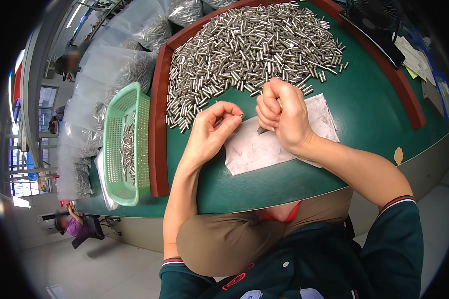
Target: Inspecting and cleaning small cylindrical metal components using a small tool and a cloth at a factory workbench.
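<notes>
My left hand [212,130] is closed in a pinch above the edge of a pale, stained cloth [254,155]. Between thumb and forefinger shows the end of a small metal pin [242,115]; most of it is hidden. Just to the right, my right hand [284,112] is wrapped into a fist round a tool whose dark, flat tip [262,130] sticks out below the fingers. The rest of that tool is covered by the hand. Beyond both hands spreads a large heap of short shiny metal pins [249,45] on the green tabletop [364,127].
Dark red wooden rails [159,124] border the work area. At left stands a green plastic basket [113,134] with some pins inside, beside clear bags [129,65] of metal parts. A black fan [376,20] and papers [415,57] lie at upper right. Another person [80,226] sits far left.
</notes>
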Available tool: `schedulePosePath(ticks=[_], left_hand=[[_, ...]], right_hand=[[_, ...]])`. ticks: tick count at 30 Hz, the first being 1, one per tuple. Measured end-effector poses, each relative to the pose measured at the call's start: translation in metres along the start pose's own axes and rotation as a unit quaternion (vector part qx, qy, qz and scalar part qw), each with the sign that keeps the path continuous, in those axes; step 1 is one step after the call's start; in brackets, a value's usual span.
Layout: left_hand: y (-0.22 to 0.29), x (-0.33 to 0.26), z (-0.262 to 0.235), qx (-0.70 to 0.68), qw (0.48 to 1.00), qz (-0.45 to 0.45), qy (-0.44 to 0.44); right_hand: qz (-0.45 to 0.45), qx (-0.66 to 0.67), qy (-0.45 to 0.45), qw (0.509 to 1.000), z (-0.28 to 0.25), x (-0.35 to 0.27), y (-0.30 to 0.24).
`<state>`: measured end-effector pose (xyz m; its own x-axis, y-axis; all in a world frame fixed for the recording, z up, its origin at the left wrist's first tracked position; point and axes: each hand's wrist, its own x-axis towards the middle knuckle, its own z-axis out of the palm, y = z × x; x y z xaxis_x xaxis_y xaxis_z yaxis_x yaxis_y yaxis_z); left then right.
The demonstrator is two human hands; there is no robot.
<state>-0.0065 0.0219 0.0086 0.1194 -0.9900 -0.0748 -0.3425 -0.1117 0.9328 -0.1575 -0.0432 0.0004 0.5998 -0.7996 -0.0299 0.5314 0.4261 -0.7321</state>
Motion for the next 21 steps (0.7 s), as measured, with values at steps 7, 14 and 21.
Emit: schedulePosePath(ticks=[7, 14, 21], left_hand=[[0.011, -0.011, 0.016, 0.217, 0.975, 0.046, -0.005], [0.008, -0.012, 0.021, 0.233, 0.972, 0.038, 0.004], [0.006, -0.012, 0.02, 0.236, 0.971, 0.037, 0.001]], right_hand=[[-0.014, 0.015, 0.013, 1.0, 0.0, -0.002, 0.001], [-0.032, 0.03, 0.026, 0.999, -0.002, -0.002, 0.001], [-0.021, 0.057, 0.017, 0.998, -0.003, 0.0, 0.001]])
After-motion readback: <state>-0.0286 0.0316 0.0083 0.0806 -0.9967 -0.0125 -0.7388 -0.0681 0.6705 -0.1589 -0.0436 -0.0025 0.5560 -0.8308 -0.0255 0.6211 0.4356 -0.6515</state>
